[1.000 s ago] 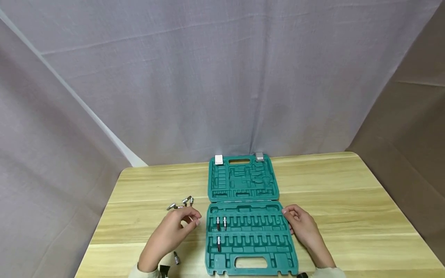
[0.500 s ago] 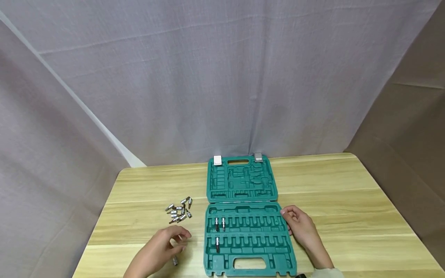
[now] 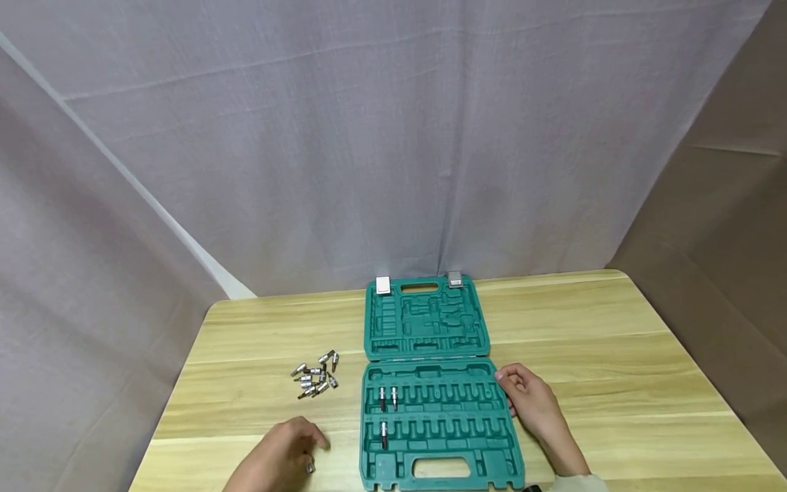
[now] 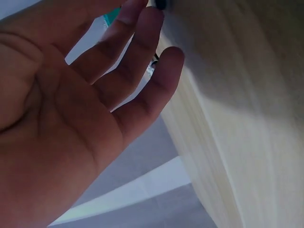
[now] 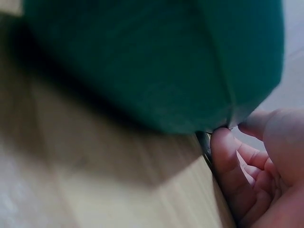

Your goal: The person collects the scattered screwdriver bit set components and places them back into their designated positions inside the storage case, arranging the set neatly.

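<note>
A green socket-set case (image 3: 443, 444) lies unfolded on the table. Its lower tray has three bit sockets on the left: two in the upper row (image 3: 394, 398) and one in the lower row (image 3: 384, 435). At front left my left hand (image 3: 279, 454) reaches down over a loose bit socket (image 3: 310, 467), partly covered by the fingers. In the left wrist view its fingers are loosely bent, with a dark tip (image 4: 160, 4) beside the fingertips at the top edge. My right hand (image 3: 531, 400) pinches the case's right rim between thumb and index finger.
Several loose bit sockets (image 3: 315, 372) lie in a pile left of the case. The lid (image 3: 427, 321) lies back toward the curtain (image 3: 344, 171), its two latches (image 3: 383, 285) up. Grey cloth walls surround the wooden table (image 3: 584, 328).
My left hand has moved down and toward the front, from beside the case to the lone bit socket, uncovering the pile. My right hand stays at the case rim.
</note>
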`<action>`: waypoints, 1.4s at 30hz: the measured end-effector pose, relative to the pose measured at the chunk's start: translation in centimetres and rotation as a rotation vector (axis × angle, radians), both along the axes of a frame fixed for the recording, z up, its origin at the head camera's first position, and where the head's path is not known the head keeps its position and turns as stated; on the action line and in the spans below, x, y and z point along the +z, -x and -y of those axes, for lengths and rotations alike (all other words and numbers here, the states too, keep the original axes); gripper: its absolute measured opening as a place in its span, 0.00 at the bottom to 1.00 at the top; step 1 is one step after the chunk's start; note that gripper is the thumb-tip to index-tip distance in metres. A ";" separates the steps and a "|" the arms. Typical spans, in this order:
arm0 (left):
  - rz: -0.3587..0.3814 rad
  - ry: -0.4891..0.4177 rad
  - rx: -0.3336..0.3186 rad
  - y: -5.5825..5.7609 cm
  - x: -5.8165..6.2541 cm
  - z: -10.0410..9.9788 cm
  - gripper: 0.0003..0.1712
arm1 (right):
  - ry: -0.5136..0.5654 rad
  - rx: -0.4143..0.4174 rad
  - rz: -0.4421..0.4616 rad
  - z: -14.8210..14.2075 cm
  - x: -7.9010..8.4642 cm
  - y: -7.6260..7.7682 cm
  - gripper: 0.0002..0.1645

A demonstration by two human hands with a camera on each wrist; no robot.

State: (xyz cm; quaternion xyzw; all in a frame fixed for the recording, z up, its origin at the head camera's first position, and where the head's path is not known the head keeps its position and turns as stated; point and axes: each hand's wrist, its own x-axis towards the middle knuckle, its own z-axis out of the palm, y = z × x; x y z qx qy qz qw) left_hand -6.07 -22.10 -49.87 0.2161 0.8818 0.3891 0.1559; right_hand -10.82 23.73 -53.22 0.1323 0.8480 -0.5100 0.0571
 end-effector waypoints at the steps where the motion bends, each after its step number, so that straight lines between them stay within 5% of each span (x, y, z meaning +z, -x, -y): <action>1: 0.007 -0.006 -0.004 0.0 -0.2 0.0 0.24 | 0.000 0.001 0.000 0.0 0.0 0.0 0.19; 7: 0.002 0.013 0.006 0.2 -0.5 0.1 0.15 | 0.002 -0.003 -0.012 0.0 0.0 0.0 0.19; 14: 0.036 0.201 0.190 -0.2 0.1 -0.4 0.13 | 0.007 -0.003 -0.018 0.1 0.0 -0.1 0.18; 20: 0.098 0.266 0.309 -0.6 0.2 -1.2 0.14 | 0.005 -0.004 -0.024 0.1 0.0 -0.1 0.19; 30: 0.001 0.155 0.271 -0.5 -0.7 -1.9 0.10 | -0.006 -0.007 -0.025 0.1 -0.2 0.0 0.19; 42: -0.066 0.170 0.292 -0.4 -1.0 -3.1 0.10 | -0.002 -0.005 -0.020 0.1 -0.2 -0.1 0.20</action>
